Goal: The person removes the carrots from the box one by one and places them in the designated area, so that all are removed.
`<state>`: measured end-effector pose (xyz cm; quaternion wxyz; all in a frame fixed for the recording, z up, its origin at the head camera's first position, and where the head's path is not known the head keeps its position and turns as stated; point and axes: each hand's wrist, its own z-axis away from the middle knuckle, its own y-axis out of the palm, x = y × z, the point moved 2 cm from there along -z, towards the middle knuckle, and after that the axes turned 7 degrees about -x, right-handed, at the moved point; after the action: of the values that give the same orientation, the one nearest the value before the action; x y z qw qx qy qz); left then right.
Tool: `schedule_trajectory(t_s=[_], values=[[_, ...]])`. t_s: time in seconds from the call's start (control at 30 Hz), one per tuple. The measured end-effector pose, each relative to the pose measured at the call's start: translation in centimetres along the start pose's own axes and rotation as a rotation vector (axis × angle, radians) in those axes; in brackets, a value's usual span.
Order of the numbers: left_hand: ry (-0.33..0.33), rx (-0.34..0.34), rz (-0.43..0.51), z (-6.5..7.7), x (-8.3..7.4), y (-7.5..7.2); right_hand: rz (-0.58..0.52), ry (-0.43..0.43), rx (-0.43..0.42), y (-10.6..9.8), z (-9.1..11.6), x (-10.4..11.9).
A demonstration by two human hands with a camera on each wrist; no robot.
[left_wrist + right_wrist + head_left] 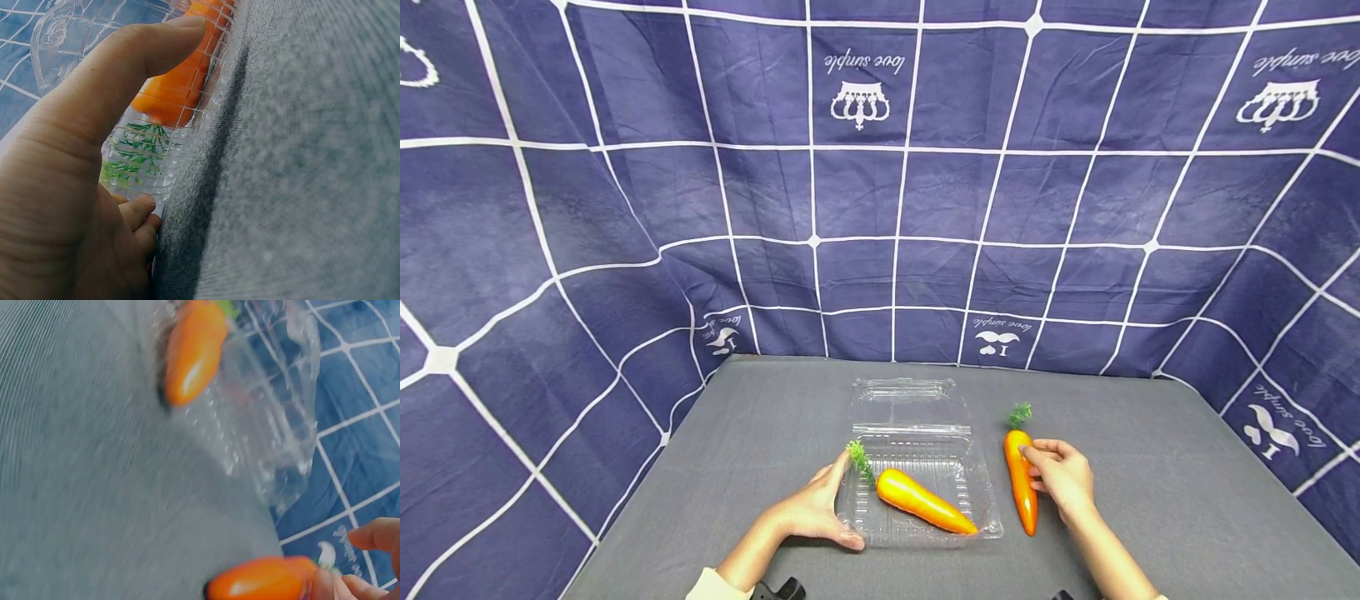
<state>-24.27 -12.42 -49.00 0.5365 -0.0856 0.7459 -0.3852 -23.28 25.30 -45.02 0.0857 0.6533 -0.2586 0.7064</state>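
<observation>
Inside a hinged clear plastic container (925, 529), its lid laid back, is an orange toy carrot (925, 502) with a green leafy top (140, 150). My left hand (812, 504) spans the container's left side, thumb at the near corner and fingers along the side. In the left wrist view, the thumb reaches across the ribbed wall. A second carrot (1021, 483) lies to the right of the container, leaves pointing away. My right hand (1063, 477) is over its right edge. In the right wrist view, fingertips touch the carrot (259, 579) near its top, while another digit stands apart.
The grey tabletop (1150, 467) lies under everything. A blue cloth (857, 192) with white grid lines hangs behind and at both sides. The container's raised lid (906, 408) extends toward the back of the table.
</observation>
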Motion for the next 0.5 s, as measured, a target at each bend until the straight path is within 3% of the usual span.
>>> schedule_trajectory(t_s=[0.23, 0.5], values=[[0.006, -0.004, -0.006, 0.0, 0.0, 0.0, -0.117, 0.007, 0.058, 1.4, 0.8, 1.8], [-0.001, -0.004, -0.011, 0.0, 0.1, 0.1, -0.164, -0.001, 0.111, 3.4, 1.6, 3.0]])
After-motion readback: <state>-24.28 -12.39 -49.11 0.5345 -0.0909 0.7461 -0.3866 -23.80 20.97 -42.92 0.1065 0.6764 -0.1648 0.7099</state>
